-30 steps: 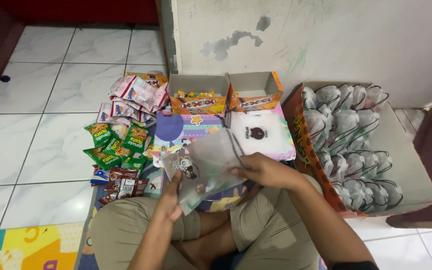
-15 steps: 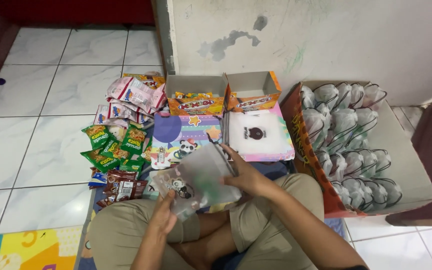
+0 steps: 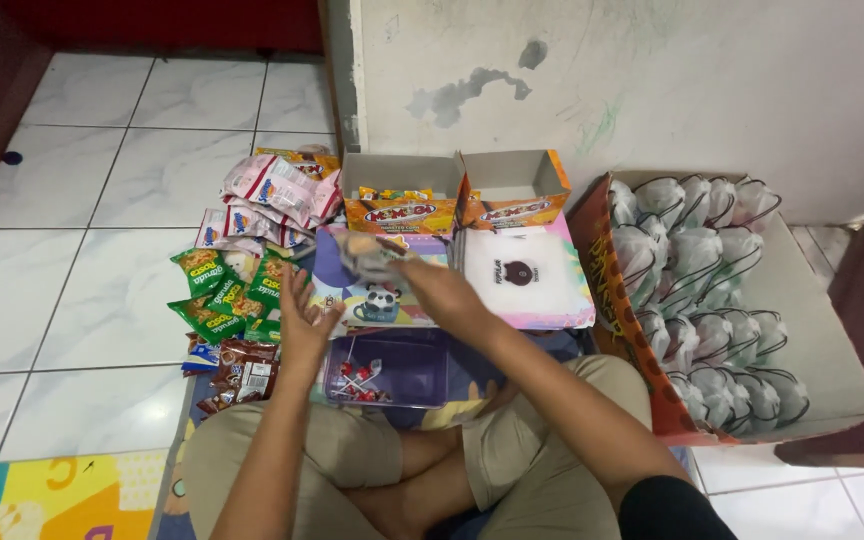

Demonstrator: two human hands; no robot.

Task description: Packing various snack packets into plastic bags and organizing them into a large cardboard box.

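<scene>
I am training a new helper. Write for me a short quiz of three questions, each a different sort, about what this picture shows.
1. True or false: the right hand holds a small filled plastic bag.
2. Which lies nearest the open left hand? A) green snack packets B) white bag bundles C) orange carton
3. Fill in: the lollipops lie in a ____ container.

Key
1. True
2. A
3. Purple
</scene>
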